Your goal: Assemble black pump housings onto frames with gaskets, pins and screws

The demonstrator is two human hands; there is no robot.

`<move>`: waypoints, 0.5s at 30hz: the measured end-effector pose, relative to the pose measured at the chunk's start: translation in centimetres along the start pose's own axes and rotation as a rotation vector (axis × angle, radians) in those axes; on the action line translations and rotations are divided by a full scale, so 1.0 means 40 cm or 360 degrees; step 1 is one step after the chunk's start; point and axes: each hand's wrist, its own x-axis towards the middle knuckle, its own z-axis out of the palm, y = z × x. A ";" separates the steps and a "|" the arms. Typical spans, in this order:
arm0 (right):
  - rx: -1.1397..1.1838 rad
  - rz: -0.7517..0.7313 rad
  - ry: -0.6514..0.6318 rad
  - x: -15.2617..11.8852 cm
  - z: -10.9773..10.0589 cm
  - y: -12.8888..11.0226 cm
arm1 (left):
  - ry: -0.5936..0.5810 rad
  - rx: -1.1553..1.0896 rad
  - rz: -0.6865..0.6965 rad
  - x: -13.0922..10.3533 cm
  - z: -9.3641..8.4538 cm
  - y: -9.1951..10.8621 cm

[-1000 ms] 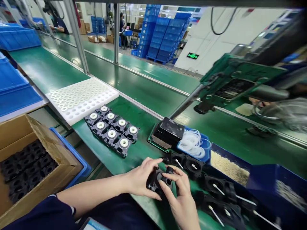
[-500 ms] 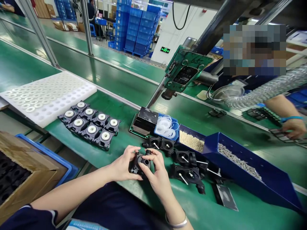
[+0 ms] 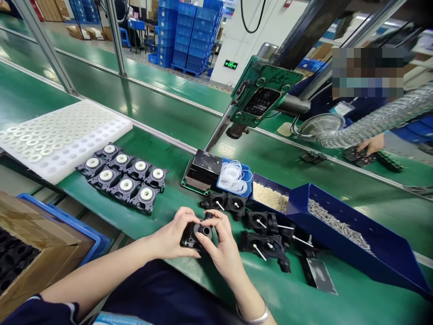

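Observation:
Both hands grip one black plastic pump housing (image 3: 202,231) at the near edge of the green bench. My left hand (image 3: 177,232) clasps its left side, thumb low and fingers over the top. My right hand (image 3: 219,239) holds the right side, thumb and fingers around the round spout, whose open end faces up toward me. The underside is hidden. Just right of my hands lie several black housings (image 3: 263,243) with thin white pins standing or leaning in them. To the left, black housings with white rings (image 3: 126,185) sit in rows.
A hand press (image 3: 260,97) stands over a black block (image 3: 206,166). Beside it are a blue bin of clear rings (image 3: 233,177), a tray of cream-coloured pieces (image 3: 269,197) and a blue bin of metal pins (image 3: 382,266). A white foam tray (image 3: 111,128) lies left. A co-worker's hand (image 3: 372,143) is across the bench.
My hands keep hold of the housing with little movement. The view has shifted slightly. Across the bench, the co-worker's hand has moved left.

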 end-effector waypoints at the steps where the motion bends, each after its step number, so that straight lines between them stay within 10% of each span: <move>1: 0.0006 -0.0004 0.0009 0.000 0.004 0.002 | -0.0042 0.0084 -0.0004 -0.001 -0.004 0.002; 6: 0.0017 -0.0012 -0.0057 0.005 -0.009 0.003 | -0.0059 0.0189 -0.0081 0.000 -0.028 0.031; 10: -0.0048 -0.0249 -0.0174 0.092 -0.142 -0.071 | -0.0056 0.0305 0.0085 0.067 -0.111 0.113; 15: -0.0248 -0.0816 0.0839 0.403 -0.389 -0.292 | 0.0114 0.0460 0.0279 0.282 -0.248 0.179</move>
